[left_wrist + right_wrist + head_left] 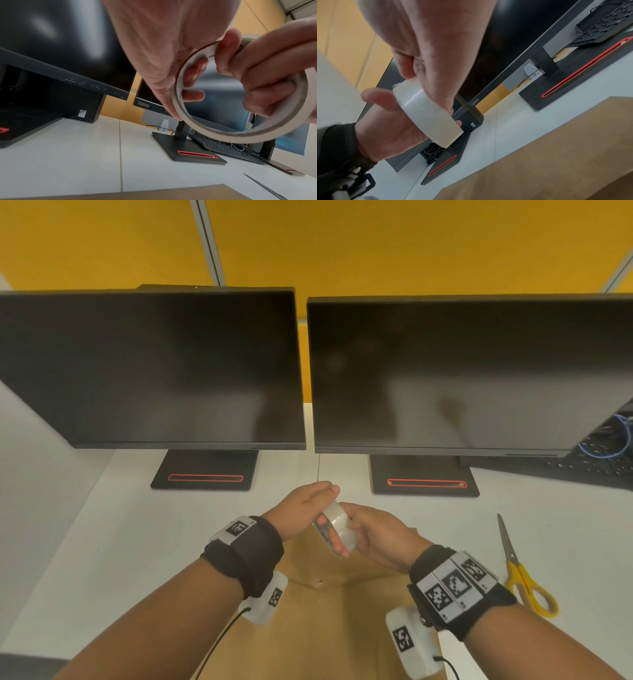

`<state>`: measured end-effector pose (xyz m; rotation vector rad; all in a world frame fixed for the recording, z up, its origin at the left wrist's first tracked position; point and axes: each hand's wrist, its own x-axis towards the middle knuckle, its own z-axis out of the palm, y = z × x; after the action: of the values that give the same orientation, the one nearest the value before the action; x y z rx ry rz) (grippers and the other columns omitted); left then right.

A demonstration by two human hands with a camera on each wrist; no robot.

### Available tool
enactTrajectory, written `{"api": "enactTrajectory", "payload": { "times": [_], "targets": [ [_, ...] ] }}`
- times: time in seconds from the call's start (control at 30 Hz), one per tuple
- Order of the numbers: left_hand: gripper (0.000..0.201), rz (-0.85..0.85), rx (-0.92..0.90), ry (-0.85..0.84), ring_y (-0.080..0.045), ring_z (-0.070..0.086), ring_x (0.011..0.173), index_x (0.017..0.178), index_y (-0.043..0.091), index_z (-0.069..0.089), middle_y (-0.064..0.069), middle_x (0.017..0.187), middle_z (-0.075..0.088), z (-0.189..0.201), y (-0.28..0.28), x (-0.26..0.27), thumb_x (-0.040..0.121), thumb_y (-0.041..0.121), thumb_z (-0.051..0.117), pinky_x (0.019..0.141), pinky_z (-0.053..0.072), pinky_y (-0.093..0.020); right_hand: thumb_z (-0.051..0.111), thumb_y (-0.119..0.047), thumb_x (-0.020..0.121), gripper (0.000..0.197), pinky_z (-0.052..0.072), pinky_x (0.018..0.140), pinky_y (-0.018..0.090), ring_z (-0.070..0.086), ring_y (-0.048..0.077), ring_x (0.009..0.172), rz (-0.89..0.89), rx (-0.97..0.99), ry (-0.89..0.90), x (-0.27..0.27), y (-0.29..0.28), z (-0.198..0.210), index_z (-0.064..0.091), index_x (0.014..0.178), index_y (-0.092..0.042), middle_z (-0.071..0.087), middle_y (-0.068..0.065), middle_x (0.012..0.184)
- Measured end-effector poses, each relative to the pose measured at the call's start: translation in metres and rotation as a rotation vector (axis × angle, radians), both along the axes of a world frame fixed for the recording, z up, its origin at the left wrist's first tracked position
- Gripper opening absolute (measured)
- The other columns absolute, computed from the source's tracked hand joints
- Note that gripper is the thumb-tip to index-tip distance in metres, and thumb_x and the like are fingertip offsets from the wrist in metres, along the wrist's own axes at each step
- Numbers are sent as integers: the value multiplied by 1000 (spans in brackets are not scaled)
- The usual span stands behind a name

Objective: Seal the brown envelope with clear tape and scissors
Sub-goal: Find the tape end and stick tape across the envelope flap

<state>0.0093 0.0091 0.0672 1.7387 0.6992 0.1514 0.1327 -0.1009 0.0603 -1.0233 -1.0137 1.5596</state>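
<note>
A roll of clear tape (335, 523) is held up between both hands, above the far end of the brown envelope (325, 618) that lies flat on the white desk. My left hand (310, 508) grips the roll, with its thumb on the outside and its fingers (193, 95) showing inside the ring (214, 132). My right hand (371, 534) pinches the roll's rim from the other side, fingers (267, 75) curled round it. In the right wrist view the right hand (433, 75) presses on the glossy outer face of the tape (426, 112). Yellow-handled scissors (518, 570) lie closed on the desk to the right of the envelope (556, 148).
Two dark monitors (154, 364) (462, 371) stand on black bases with red slots (205, 477) just beyond the hands. A black keyboard (582, 470) and blue cables sit at the far right. A grey partition borders the desk on the left.
</note>
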Motion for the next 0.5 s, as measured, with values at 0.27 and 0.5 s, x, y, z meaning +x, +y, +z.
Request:
{"api": "enactTrajectory", "payload": {
  "times": [0.27,0.5],
  "targets": [
    [34,45,-40,11,-8,50,76,83,16,57,2,70,47,2,2,1,102,33,36,87,40,-31,39,5,69,48,50,78,27,59,22,76,-59,-75,-62,3,-6,-1,57,111,-12,65,6,83],
    [20,183,-25,89,-2,50,83,106,32,49,13,89,50,0,8,-6,103,36,29,87,35,-22,65,-17,89,40,46,91,14,63,8,92,-255,109,-617,12,-18,4,55,121,-38,58,-8,112]
  ]
}}
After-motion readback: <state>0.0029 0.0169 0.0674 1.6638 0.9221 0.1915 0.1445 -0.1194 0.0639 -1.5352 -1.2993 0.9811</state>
